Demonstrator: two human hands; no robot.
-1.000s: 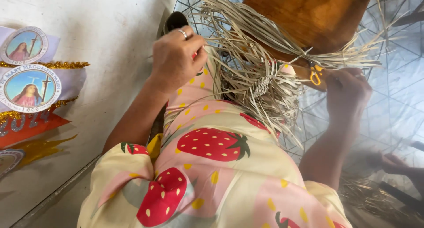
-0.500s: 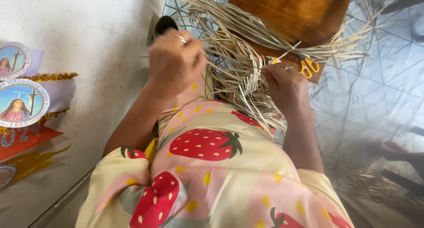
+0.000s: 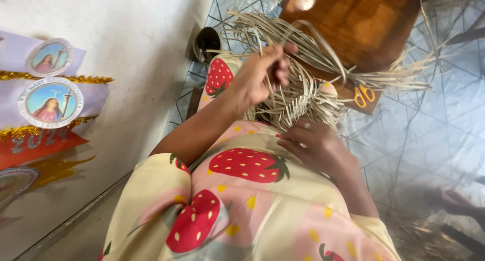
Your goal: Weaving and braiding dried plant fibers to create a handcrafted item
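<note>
Pulling straw strands [image 3: 303,64], left hand [image 3: 260,79], right hand [image 3: 316,147] steadying

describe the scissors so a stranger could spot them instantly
Find the brown wooden stool at the top of the view, with pale straw strips trailing over it. The scissors lie at its near edge, just right of the strips; their bright orange loop handles are the only orange there.

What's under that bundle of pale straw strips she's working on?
Under the straw strips lie the strawberry-print cloth and a wooden stool bearing orange-handled scissors. The right hand presses beneath; its fingertips are hidden.
</note>
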